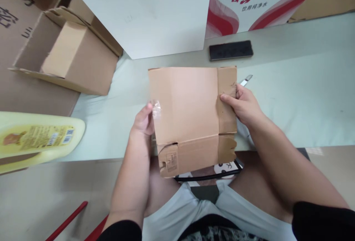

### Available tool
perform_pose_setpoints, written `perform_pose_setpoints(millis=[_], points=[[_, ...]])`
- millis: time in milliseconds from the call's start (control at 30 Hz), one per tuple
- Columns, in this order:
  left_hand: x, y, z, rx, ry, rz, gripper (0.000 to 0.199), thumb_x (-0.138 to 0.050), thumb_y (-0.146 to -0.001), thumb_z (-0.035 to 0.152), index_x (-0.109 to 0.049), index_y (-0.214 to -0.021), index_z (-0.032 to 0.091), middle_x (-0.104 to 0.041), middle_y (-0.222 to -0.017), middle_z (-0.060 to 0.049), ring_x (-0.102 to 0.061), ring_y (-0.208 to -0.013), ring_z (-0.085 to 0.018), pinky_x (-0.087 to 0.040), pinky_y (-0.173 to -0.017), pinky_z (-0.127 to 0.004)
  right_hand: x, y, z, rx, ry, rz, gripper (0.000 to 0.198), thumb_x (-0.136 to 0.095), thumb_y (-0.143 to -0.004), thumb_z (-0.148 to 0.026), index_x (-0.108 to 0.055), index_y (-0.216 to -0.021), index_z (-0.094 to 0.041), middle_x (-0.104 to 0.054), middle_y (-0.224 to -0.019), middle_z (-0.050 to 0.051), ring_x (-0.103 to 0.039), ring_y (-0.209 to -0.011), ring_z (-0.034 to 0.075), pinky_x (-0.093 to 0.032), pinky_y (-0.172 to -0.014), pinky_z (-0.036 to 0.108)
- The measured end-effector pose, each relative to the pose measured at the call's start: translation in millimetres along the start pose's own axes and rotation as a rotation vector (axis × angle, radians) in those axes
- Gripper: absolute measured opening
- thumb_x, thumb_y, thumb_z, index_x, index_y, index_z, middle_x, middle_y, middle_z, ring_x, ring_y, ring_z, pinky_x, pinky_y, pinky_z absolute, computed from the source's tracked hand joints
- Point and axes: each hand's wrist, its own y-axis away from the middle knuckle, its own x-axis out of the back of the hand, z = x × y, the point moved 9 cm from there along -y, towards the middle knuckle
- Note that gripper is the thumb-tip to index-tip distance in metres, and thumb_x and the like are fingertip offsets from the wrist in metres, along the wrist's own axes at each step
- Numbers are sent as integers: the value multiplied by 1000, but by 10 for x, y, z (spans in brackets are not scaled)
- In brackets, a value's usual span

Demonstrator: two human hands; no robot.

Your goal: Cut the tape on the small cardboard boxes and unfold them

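Observation:
A flattened brown cardboard box (194, 104) is held up between my two hands, over the table's front edge and my lap. Its left edge is gripped by my left hand (144, 119), beside a strip of clear tape (156, 109); some of those fingers are hidden behind the board. On the right side, my right hand (244, 104) pinches the side flap, thumb in front and fingers behind. Creases and cut flaps show along the lower end. Just beyond my right hand lies a utility knife (246, 80), its blade end showing and the rest hidden.
A black phone (231, 50) lies on the pale green table (305, 85). Behind it stand a white box (155, 15) and a red-and-white carton (257, 8). To the left are an open cardboard box (85, 56) and a yellow bottle (41, 135).

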Motion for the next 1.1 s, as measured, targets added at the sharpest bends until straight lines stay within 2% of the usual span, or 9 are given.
perform_pose_setpoints(millis=[100, 267, 367, 500, 600, 700, 867, 1000, 1100], points=[[-60, 8, -109, 90, -63, -60, 63, -98, -51, 36, -69, -105, 19, -78, -97, -11, -75, -110, -41, -65, -88, -48, 79, -10, -57, 85, 116, 62, 40, -84, -73, -44, -65, -102, -24, -79, -111, 5, -75, -104, 28, -61, -94, 48], [-87, -43, -110, 84, -124, -31, 70, -97, -55, 26, -66, -118, 19, -78, -114, -14, -77, -104, -38, -66, -83, -43, 54, -8, -73, 90, 92, 50, 42, -85, -72, -46, -66, -102, -24, -79, -112, 5, -75, -104, 28, -62, -91, 46], [-86, -54, -77, 68, -117, -21, 64, -94, -58, 24, -67, -116, 18, -78, -110, -15, -77, -105, -41, -65, -86, -48, -11, -3, -59, 53, 18, 1, 45, -85, -71, -48, -65, -104, -25, -80, -109, 5, -75, -98, 27, -62, -90, 44], [-72, -61, -51, 66, -89, -3, 59, -92, -55, 20, -69, -110, 20, -80, -99, -10, -80, -90, -35, -67, -79, -45, -72, 6, -74, 23, -54, -49, 44, -84, -72, -49, -65, -105, -26, -79, -102, 3, -75, -92, 24, -61, -88, 41], [-21, -77, -1, 33, -43, 50, 52, -89, -57, 17, -71, -105, 20, -81, -92, -7, -80, -83, -32, -68, -76, -42, -36, 10, -63, -31, -67, -19, 33, -77, -77, -49, -66, -98, -26, -76, -88, 1, -72, -79, 20, -59, -72, 34], [114, -103, 83, -43, 4, 154, 37, -82, -65, 17, -72, -101, 19, -82, -92, -7, -80, -91, -31, -68, -84, -43, 40, 25, -12, -119, 10, 52, 27, -67, -82, -52, -67, -88, -26, -71, -76, 1, -67, -68, 19, -51, -57, 31], [396, -138, 170, -168, 103, 294, 20, -75, -77, 23, -73, -96, 18, -81, -103, -10, -76, -111, -32, -64, -99, -43, 36, 19, -21, -103, -5, 71, 28, -70, -77, -53, -66, -79, -26, -75, -88, 3, -71, -94, 25, -57, -76, 35], [548, -132, 216, -283, 151, 370, 23, -77, -79, 25, -73, -101, 20, -80, -110, -9, -71, -123, -31, -61, -105, -41, -172, 27, 70, -203, -178, -134, 60, -58, -73, -82, -67, -88, -25, -71, -74, 5, -74, -78, 27, -58, -65, 38], [529, -149, 179, -331, 194, 380, 30, -82, -77, 28, -71, -104, 22, -79, -116, -7, -70, -125, -28, -60, -106, -38, -330, 90, 86, -211, -233, -262, 65, -69, -69, -81, -67, -99, -24, -75, -80, 5, -74, -73, 23, -59, -64, 34]])
